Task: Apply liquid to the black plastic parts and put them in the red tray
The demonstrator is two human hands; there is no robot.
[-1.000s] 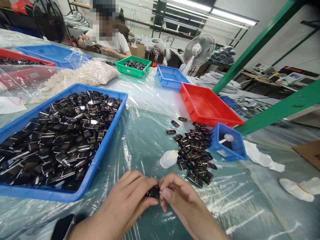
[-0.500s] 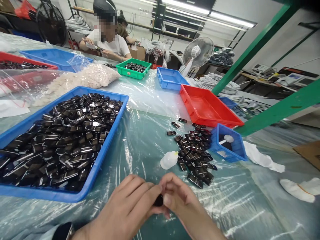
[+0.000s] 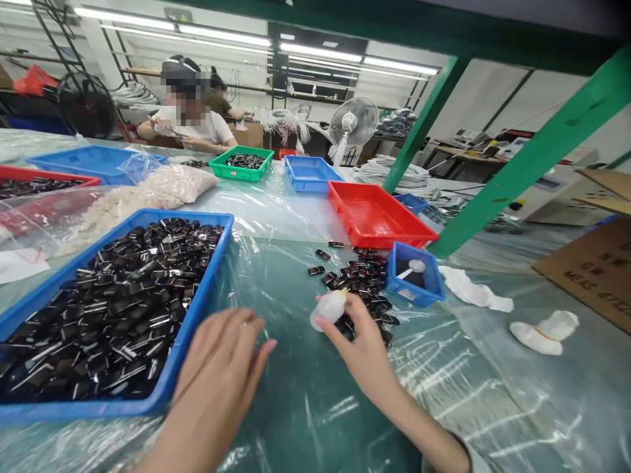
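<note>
My right hand (image 3: 365,348) has its thumb and fingers closed around a small white squeeze bottle (image 3: 327,311) with a yellowish tip. Just behind that bottle lies a loose pile of shiny black plastic pieces (image 3: 359,277) on the plastic-covered table. My left hand (image 3: 221,358) is open, palm down, beside the right wall of a large blue tray (image 3: 204,299). Heaped inside the tray are many similar black pieces (image 3: 123,309). Nothing shows in the left fingers, though the palm side is hidden.
A small blue bin (image 3: 424,297) with a white spoon (image 3: 417,266) stands right of the pile. Behind are a red tray (image 3: 384,236), a blue tray (image 3: 315,184) and a green tray (image 3: 241,174). A slanted green post (image 3: 522,164) rises at right. A person (image 3: 197,125) sits across the table.
My hands have moved apart from the small dark piece they held together. The left went toward the large tray and opened; the right took hold of the bottle. The view has shifted.
</note>
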